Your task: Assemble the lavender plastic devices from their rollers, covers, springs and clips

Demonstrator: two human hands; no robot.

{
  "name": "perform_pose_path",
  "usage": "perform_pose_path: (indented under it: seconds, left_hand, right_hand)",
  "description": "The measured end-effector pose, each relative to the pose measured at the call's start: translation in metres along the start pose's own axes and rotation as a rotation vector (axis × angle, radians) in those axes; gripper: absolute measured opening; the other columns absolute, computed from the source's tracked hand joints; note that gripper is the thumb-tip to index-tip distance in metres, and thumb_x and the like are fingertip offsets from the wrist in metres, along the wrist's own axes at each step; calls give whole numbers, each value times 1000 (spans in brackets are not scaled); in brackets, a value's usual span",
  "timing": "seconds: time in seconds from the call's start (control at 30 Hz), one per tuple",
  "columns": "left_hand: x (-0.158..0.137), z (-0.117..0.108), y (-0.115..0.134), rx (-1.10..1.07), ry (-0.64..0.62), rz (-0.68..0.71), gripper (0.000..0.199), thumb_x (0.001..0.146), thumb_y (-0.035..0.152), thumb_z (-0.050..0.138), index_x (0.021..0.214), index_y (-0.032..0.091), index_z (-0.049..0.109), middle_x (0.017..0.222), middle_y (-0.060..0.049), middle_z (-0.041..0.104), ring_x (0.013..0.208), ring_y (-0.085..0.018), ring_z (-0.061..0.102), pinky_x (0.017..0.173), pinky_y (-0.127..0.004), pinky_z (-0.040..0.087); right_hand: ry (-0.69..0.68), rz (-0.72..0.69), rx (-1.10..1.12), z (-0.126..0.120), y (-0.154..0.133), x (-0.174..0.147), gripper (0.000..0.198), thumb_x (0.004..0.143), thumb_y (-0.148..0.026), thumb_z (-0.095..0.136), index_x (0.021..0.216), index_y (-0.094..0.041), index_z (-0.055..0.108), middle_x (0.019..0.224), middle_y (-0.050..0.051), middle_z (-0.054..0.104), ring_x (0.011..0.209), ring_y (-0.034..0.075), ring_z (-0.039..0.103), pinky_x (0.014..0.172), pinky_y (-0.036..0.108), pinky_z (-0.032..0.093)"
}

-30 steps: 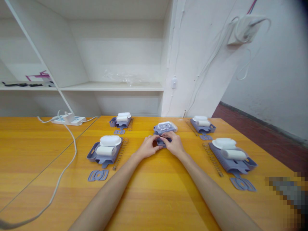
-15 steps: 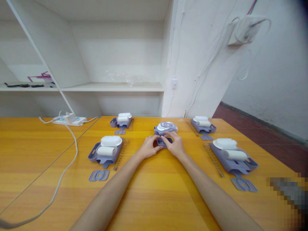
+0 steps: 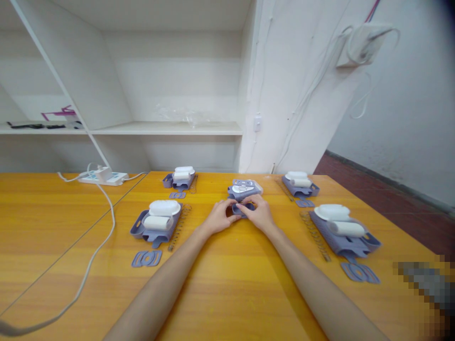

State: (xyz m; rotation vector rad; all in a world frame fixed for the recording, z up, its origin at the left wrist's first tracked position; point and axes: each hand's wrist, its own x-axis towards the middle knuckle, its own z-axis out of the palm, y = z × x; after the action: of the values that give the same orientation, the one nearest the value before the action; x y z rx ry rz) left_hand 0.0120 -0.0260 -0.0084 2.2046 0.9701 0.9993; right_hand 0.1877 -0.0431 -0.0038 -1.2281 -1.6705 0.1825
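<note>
In the middle of the table, my left hand point(image 3: 218, 219) is curled round the left side of a small grey-purple plastic cup point(image 3: 242, 214). The fingers of my right hand point(image 3: 260, 214) close on the same cup from the right, with the thumb over its rim. The cup stands low at the tabletop, partly covered by my fingers. Just behind it lies a grey-purple plastic housing point(image 3: 234, 193) bearing a white oval piece point(image 3: 242, 189). A flat slotted grey-purple plate point(image 3: 243, 182) rests at the back of this pile.
Similar sets of grey-purple housings with white parts stand left point(image 3: 158, 234) and right point(image 3: 341, 237), with two more farther back. Coiled springs point(image 3: 179, 227) and slotted plates point(image 3: 147, 258) lie beside them. A power strip point(image 3: 106, 177) and its cable point(image 3: 110, 227) occupy the left.
The slotted plate on the pile behind the cup has shifted back and left, and now lies straighter. My hands have barely moved and stay on the cup.
</note>
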Motion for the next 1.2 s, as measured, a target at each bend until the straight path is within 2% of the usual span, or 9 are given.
perform_pose_path:
  seconds: [0.23,0.47,0.97,1.2]
  left_hand:
    - [3,-2,0,-362,-7,-125,47,71,30,70,112,18,51,100,-7,67,88,-18,62,82,-32,48]
    - [5,-6,-3,-525,1,-177,53,69,32,73,113,17,49,100,-7,67,82,-15,62,76,-28,46]
    - [4,-8,-5,-557,-49,-202,60,65,30,76,116,16,49,104,-10,66,85,-17,62,79,-32,48]
    - [7,-8,-6,-490,-49,-184,52,67,34,74,111,13,60,101,-10,66,87,-19,60,81,-32,46]
  right_hand:
    - [-83,152,150,0,6,4,24,70,-43,65,70,-20,67,75,4,67,75,19,60,70,32,46]
    - [-131,197,244,-1,7,8,22,72,-38,63,74,-17,67,78,5,68,76,19,62,73,32,47]
    - [-285,109,258,-9,0,17,8,71,-25,62,71,-18,65,81,3,67,82,18,60,78,32,44]
    - [-182,152,196,-1,1,15,16,72,-34,64,74,-19,68,80,4,68,80,21,60,77,33,44]
